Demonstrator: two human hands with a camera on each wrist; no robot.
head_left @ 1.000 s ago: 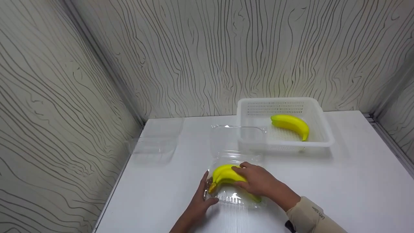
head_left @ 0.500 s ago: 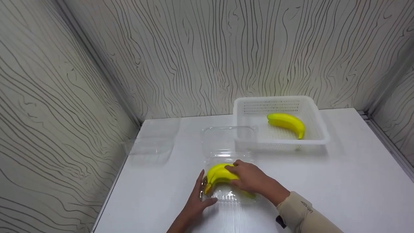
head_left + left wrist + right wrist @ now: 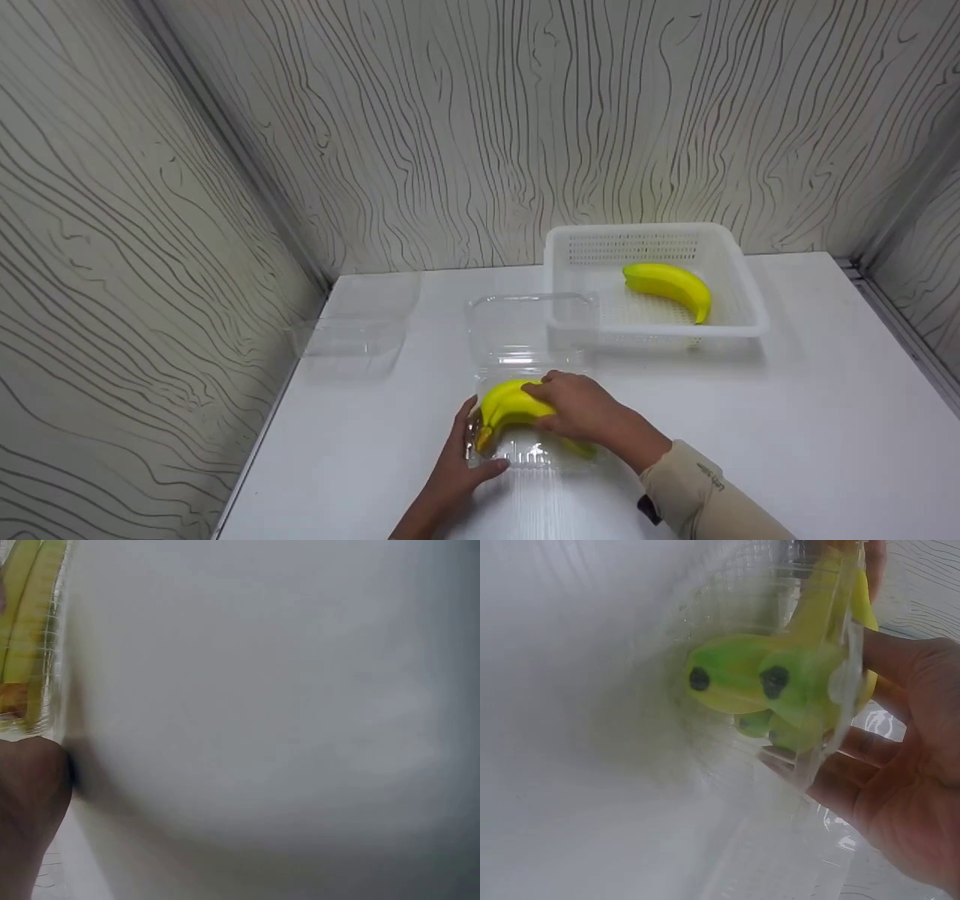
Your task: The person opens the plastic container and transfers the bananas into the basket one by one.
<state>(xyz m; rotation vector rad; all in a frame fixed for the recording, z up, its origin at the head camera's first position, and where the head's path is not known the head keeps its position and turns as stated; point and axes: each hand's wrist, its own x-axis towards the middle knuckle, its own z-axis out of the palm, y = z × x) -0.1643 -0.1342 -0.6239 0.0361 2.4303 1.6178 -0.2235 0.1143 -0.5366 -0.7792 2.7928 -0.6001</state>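
A bunch of yellow bananas (image 3: 512,403) with a brown stem end lies in the base of a clear plastic clamshell container (image 3: 529,456), its lid folded back. My right hand (image 3: 581,409) grips the bunch from above at its right part. In the right wrist view, dark-tipped banana ends (image 3: 735,675) show through the clear wall, with the right fingers (image 3: 847,787) around the bunch. My left hand (image 3: 455,465) rests against the container's left side, fingers straight along it and thumb at the front edge. The left wrist view catches only the thumb (image 3: 34,780) beside the container.
A white perforated basket (image 3: 656,330) at the back right holds a single banana (image 3: 667,286). Another clear container (image 3: 352,345) stands open at the back left. Wood-grain-patterned panels (image 3: 487,135) border the white table (image 3: 825,420) at the back and sides.
The head view has shifted slightly. Both hands keep nearly the same places, the right on the bananas and the left at the container's side.
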